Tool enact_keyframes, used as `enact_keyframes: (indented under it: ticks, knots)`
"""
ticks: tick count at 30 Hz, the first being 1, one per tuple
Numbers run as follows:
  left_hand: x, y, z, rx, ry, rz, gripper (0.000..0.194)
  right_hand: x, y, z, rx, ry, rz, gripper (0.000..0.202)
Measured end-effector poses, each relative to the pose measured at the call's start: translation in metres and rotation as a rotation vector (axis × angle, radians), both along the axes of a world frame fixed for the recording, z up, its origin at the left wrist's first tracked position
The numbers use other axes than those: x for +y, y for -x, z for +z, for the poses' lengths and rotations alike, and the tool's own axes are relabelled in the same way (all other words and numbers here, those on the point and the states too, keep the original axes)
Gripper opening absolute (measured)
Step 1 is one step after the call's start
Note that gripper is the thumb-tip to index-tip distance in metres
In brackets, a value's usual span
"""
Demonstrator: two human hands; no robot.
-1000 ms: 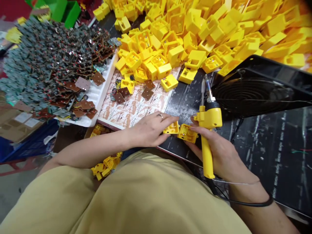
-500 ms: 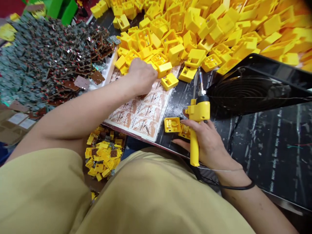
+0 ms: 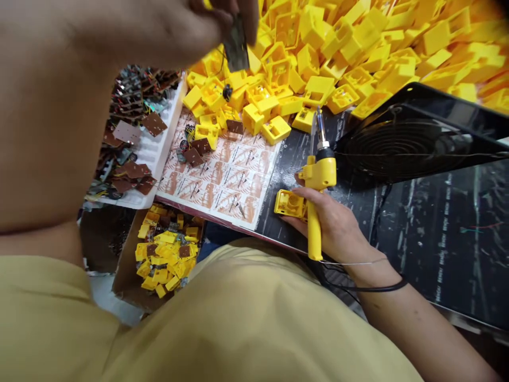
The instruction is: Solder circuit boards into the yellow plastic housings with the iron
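My left hand [image 3: 199, 32] is close to the camera at the top, its fingers closed on a small dark grey board [image 3: 237, 48] over the heap of yellow casings [image 3: 314, 58]. My right hand [image 3: 338, 223] is wrapped around a yellow soldering gun [image 3: 317, 175], whose metal tip points away from me. The same hand also grips an open yellow casing [image 3: 291, 204], its hollow side up, near the table's front edge. On the patterned sheet [image 3: 238, 175] lie brown circuit boards [image 3: 194, 156] with wires and small round parts, beside the heap.
A black fan [image 3: 409, 140] leans at the right on the black table mat [image 3: 413, 239]. At the left, a white foam tray [image 3: 149, 199] bears many boards. Below the table edge, a cardboard box [image 3: 127, 270] contains yellow pieces [image 3: 167, 254].
My left hand has risen from the sheet toward the camera, now with the dark grey board, uncovering the circuit boards there. My right hand and soldering gun have shifted slightly left.
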State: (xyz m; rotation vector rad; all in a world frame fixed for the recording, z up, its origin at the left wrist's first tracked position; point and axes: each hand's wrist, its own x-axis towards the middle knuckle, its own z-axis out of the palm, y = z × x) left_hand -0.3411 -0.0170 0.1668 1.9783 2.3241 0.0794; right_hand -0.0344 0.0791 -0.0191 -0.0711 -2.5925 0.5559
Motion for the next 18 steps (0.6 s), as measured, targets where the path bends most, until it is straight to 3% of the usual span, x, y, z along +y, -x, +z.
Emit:
enact_keyframes:
  ticks: [2,4,5,6,9,11,14,16,18]
  knots:
    - [-0.002,-0.026,-0.015,0.172,0.069,-0.202,0.043,0.000,-0.003,-0.001,0.003,0.000,-0.007,0.053]
    - [-0.013,-0.056,-0.046,0.271,0.229,-0.445,0.028,0.001,-0.004,0.002,0.004,0.003,0.002,0.055]
    - [-0.021,-0.069,-0.064,0.220,0.285,-0.562,0.023,0.001,-0.005,0.005,0.009,0.007,0.008,0.056]
    - [-0.031,-0.079,-0.082,0.085,0.253,-0.598,0.023,0.001,-0.007,0.009,0.022,0.010,0.009,0.058]
    - [-0.063,-0.088,-0.118,-0.219,0.038,-0.641,0.026,0.003,-0.016,0.023,0.114,-0.003,-0.028,0.056]
    - [-0.079,-0.083,-0.123,-0.242,-0.152,-0.504,0.027,0.005,-0.027,0.030,0.178,-0.046,-0.088,0.041]
    - [-0.087,-0.081,-0.115,-0.197,-0.247,-0.059,0.028,0.011,-0.046,0.034,0.142,-0.128,-0.174,0.019]
    - [-0.082,-0.089,-0.112,-0.180,-0.218,0.101,0.028,0.017,-0.059,0.033,0.086,-0.153,-0.180,0.029]
    - [-0.074,-0.101,-0.113,-0.173,-0.115,0.163,0.030,0.023,-0.071,0.031,0.005,-0.154,-0.146,0.050]
